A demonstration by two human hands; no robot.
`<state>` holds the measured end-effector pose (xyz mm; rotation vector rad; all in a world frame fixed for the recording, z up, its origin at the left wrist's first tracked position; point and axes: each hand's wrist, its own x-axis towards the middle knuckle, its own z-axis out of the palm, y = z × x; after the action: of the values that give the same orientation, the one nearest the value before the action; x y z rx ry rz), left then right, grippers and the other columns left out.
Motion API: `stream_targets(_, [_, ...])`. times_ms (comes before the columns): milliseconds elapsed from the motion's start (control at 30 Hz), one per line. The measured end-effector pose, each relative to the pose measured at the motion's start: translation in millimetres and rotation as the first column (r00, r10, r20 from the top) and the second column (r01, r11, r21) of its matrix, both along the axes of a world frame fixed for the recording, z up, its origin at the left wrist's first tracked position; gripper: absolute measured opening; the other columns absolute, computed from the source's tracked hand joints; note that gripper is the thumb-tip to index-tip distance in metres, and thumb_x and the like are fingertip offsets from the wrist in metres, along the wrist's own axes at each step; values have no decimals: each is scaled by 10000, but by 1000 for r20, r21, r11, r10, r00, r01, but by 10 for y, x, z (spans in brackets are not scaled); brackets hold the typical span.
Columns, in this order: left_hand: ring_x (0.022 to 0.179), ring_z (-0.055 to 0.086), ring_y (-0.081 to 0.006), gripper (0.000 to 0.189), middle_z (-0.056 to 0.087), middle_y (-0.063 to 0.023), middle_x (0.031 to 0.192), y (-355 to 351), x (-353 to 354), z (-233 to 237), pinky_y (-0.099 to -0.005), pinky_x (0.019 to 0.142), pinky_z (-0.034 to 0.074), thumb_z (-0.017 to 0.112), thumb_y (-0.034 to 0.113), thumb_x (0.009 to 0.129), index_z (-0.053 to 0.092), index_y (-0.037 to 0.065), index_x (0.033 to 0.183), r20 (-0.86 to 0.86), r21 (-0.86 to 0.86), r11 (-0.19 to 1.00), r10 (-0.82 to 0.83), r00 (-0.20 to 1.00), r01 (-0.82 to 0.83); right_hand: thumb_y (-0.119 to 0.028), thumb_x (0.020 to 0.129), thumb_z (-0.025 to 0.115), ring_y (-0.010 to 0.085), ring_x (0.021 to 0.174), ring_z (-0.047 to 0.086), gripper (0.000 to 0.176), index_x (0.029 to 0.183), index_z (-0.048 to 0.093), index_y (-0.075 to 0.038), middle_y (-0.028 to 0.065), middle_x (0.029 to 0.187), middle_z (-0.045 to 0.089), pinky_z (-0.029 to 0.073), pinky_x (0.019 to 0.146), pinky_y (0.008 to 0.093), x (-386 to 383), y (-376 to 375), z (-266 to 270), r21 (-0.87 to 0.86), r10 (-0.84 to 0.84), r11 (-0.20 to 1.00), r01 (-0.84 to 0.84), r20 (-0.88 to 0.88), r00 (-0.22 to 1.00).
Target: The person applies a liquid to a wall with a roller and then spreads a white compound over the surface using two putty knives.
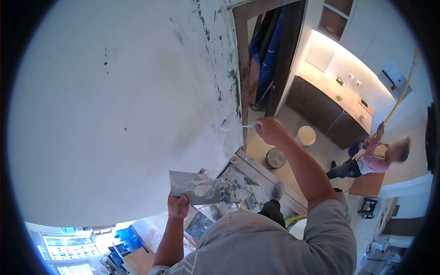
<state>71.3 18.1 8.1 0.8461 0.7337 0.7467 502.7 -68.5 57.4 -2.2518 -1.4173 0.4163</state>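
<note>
- Head view: clutched a flat board (181, 178) by its lower edge in the left hand (178, 205), with fingers closed on it, beside the white wall (137, 91); risked shedding pale paste (201, 189) through a tilt of the wrist.
- Held a slim pale tool (236, 127) in the closed right hand (268, 129), near the door frame (243, 87); possibly met the wall, with contact too small to confirm.
- Risked gouging the wall through a steep angle or hard press.
- Stood with one shoe (277, 190) near a dark bucket (275, 167); risked a stumble through a careless step.
- Worked well apart from a co-worker (373, 158) gripping a yellow pole (401, 96).
</note>
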Motion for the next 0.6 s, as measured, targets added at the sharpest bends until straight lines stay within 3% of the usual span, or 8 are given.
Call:
stream_targets(167, [1003, 664, -201, 406, 665, -90, 1107, -28, -78, 30, -312, 866, 542, 576, -111, 826, 567, 7, 1214, -18, 5, 998, -68, 998, 68, -283, 930, 596, 392, 839, 673, 238, 982, 722, -89, 191, 855, 696, 522, 760, 510, 59, 74, -479, -6, 30, 1000, -30, 83, 996])
stream_targets(267, [1004, 661, -199, 401, 665, -90, 1103, -42, -29, 195, -307, 856, 540, 585, -105, 827, 568, 6, 1212, -12, 32, 998, -58, 998, 58, -281, 932, 590, 390, 827, 674, 240, 956, 722, -82, 187, 848, 697, 523, 756, 510, 135, 66, -316, 49, 19, 999, -24, 86, 996])
stream_targets(400, [1003, 659, -203, 398, 664, -92, 1098, -25, -96, 233, -311, 847, 541, 588, -103, 826, 570, 3, 1210, -9, 45, 999, -21, 1000, 21, -268, 934, 594, 380, 825, 682, 244, 969, 729, -68, 188, 854, 702, 528, 758, 487, 212, -15, 300, 92, -3, 996, -11, 149, 989])
stream_targets(600, [980, 670, -209, 415, 666, -100, 1092, 39, -137, 89, -310, 833, 547, 565, -122, 811, 576, 0, 1208, 16, 19, 1000, -18, 1000, 18, -261, 917, 640, 344, 837, 698, 254, 1023, 733, -48, 195, 879, 709, 533, 758, 443, 102, -193, 1285, 160, -21, 987, 20, 5, 1000])
